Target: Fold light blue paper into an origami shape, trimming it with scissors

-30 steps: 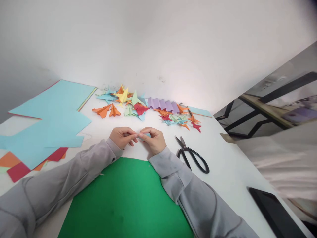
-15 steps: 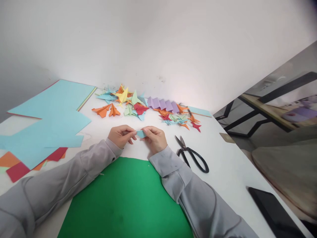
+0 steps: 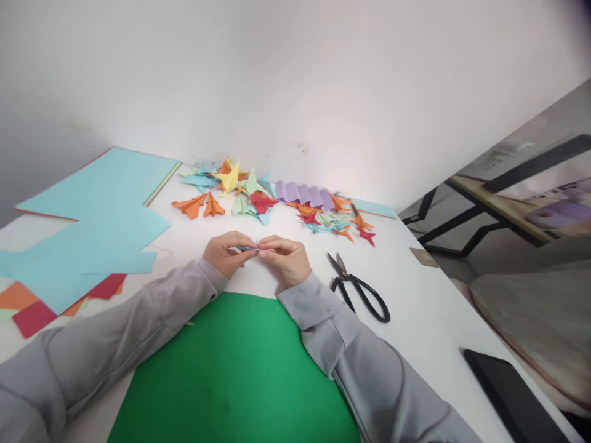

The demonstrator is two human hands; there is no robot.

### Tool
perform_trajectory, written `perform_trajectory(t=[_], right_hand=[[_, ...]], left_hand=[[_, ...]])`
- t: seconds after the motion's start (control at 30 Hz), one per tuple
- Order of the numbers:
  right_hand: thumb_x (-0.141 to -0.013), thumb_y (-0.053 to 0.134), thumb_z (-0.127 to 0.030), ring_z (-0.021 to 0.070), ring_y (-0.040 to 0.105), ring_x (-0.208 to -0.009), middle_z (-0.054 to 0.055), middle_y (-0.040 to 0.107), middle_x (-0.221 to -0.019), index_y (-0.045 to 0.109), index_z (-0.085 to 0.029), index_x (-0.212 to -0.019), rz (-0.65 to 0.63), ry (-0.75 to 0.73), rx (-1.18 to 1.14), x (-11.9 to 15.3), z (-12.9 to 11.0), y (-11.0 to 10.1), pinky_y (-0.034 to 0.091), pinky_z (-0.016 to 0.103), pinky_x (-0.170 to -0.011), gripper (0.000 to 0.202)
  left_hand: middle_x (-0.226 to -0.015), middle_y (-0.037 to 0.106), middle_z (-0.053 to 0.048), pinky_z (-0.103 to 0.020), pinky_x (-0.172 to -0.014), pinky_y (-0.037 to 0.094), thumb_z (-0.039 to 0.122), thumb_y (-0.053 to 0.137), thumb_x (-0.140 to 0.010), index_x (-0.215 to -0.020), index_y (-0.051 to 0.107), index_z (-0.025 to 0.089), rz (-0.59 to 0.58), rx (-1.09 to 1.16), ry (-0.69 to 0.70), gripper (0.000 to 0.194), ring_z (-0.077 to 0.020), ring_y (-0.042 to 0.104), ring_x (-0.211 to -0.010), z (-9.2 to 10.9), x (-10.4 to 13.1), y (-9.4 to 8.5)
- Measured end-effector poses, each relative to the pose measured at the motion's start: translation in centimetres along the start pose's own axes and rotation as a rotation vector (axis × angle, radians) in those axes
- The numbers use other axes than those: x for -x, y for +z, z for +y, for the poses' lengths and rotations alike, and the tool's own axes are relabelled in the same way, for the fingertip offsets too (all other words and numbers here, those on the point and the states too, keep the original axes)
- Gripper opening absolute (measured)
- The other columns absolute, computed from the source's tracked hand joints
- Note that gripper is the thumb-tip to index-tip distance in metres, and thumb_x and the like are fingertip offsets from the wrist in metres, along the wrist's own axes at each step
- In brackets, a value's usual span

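Note:
Between my fingertips is a small piece of light blue paper point(image 3: 247, 248), seen nearly edge-on and mostly covered by the fingers. My left hand point(image 3: 226, 253) pinches it from the left. On the other side, my right hand point(image 3: 289, 258) closes thumb and forefinger at its right end. Both hands are held above the white table, just beyond a large green sheet point(image 3: 231, 369). Folded orange paper planes point(image 3: 189, 206) lie past my left hand, and black-handled scissors point(image 3: 353, 280) rest with blades parted to the right of my right hand.
Light blue sheets point(image 3: 101, 184) are stacked at the left, with red and orange paper squares point(image 3: 34, 318) in front. Several colourful folded paper shapes point(image 3: 231, 178) and a pleated purple strip point(image 3: 305, 194) line the wall. A black phone-like device point(image 3: 512, 394) lies near the right edge.
The blue paper has turned from showing its flat face to nearly edge-on. My fingertips have come closer together around it. The things on the table have stayed put.

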State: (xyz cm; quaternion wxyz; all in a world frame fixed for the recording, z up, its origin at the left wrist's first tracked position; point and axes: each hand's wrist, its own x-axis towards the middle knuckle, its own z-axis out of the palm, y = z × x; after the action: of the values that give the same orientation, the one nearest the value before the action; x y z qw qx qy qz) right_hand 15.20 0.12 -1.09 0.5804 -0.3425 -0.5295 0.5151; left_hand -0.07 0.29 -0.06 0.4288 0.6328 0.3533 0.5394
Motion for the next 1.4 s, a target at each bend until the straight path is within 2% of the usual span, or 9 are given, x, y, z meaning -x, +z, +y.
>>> perform_trajectory(t=[0.2, 0.4, 0.57, 0.73, 0.9, 1.07, 1.23, 1.4], right_hand=[[-0.046, 0.082, -0.021, 0.0141, 0.059, -0.068, 0.000, 0.066, -0.069, 0.071, -0.024, -0.061, -0.027, 0.011, 0.011, -0.04, -0.05, 0.12, 0.047, 0.027, -0.058, 0.019], [-0.050, 0.081, -0.024, 0.0135, 0.059, -0.066, 0.001, 0.066, -0.067, 0.070, -0.023, -0.058, -0.022, 0.003, 0.016, 0.04, -0.10, 0.25, 0.047, 0.028, -0.061, 0.013], [-0.049, 0.081, -0.029, 0.0143, 0.059, -0.066, 0.000, 0.066, -0.067, 0.067, -0.022, -0.054, -0.044, 0.052, -0.014, 0.07, -0.31, 0.40, 0.048, 0.032, -0.066, 0.017], [-0.049, 0.081, -0.028, 0.0136, 0.059, -0.066, 0.000, 0.066, -0.067, 0.066, -0.022, -0.053, -0.063, 0.066, -0.057, -0.01, -0.28, 0.37, 0.048, 0.031, -0.066, 0.017], [-0.049, 0.081, -0.024, 0.0129, 0.059, -0.067, -0.001, 0.066, -0.067, 0.067, -0.022, -0.054, -0.058, 0.047, -0.082, -0.07, -0.09, 0.10, 0.048, 0.030, -0.065, 0.015], [-0.048, 0.082, -0.024, 0.0138, 0.059, -0.069, 0.000, 0.066, -0.069, 0.068, -0.022, -0.056, -0.033, 0.039, -0.041, -0.04, -0.11, -0.02, 0.048, 0.030, -0.065, 0.016], [-0.050, 0.081, -0.024, 0.0148, 0.060, -0.069, 0.001, 0.066, -0.070, 0.070, -0.023, -0.059, -0.098, 0.033, 0.013, 0.07, -0.22, 0.13, 0.049, 0.031, -0.064, 0.014], [-0.048, 0.081, -0.025, 0.0144, 0.059, -0.067, 0.001, 0.066, -0.069, 0.069, -0.023, -0.056, -0.074, 0.031, 0.009, 0.03, -0.19, 0.14, 0.049, 0.032, -0.065, 0.014]], left_hand=[[-0.068, 0.064, -0.006, -0.017, -0.034, 0.048, 0.024, 0.072, -0.060, -0.065, 0.071, 0.015, 0.017, -0.016, 0.063, 0.011, -0.0091, 0.056, -0.050, -0.39, -0.06, -0.09], [-0.064, 0.062, -0.005, -0.019, -0.034, 0.045, 0.033, 0.076, -0.055, -0.060, 0.069, 0.015, 0.024, -0.024, 0.011, 0.019, -0.0083, 0.054, -0.045, -0.13, -0.05, 0.01], [-0.048, 0.055, 0.000, -0.018, -0.034, 0.037, 0.031, 0.078, -0.051, -0.050, 0.066, 0.016, 0.054, -0.033, 0.029, 0.020, -0.0063, 0.048, -0.040, 0.09, -0.06, 0.05], [-0.046, 0.053, 0.002, -0.017, -0.031, 0.033, 0.030, 0.080, -0.045, -0.047, 0.062, 0.014, 0.111, -0.024, -0.052, 0.024, -0.0048, 0.045, -0.035, -0.25, 0.06, 0.12], [-0.051, 0.053, 0.003, -0.017, -0.031, 0.040, 0.027, 0.080, -0.045, -0.050, 0.061, 0.013, 0.114, 0.041, -0.096, 0.025, -0.0050, 0.047, -0.036, -0.80, 0.10, 0.19], [-0.060, 0.059, -0.001, -0.020, -0.033, 0.047, 0.027, 0.079, -0.048, -0.057, 0.066, 0.013, 0.076, 0.105, -0.051, 0.021, -0.0082, 0.053, -0.044, -0.60, -0.05, 0.23], [-0.056, 0.058, -0.002, -0.020, -0.034, 0.046, 0.026, 0.080, -0.045, -0.049, 0.065, 0.014, 0.054, 0.106, -0.042, 0.019, -0.0082, 0.053, -0.042, 0.11, -0.02, 0.32], [-0.057, 0.059, -0.001, -0.020, -0.035, 0.046, 0.027, 0.080, -0.046, -0.050, 0.064, 0.015, 0.072, 0.098, -0.049, 0.021, -0.0083, 0.053, -0.042, -0.26, 0.06, 0.33]])
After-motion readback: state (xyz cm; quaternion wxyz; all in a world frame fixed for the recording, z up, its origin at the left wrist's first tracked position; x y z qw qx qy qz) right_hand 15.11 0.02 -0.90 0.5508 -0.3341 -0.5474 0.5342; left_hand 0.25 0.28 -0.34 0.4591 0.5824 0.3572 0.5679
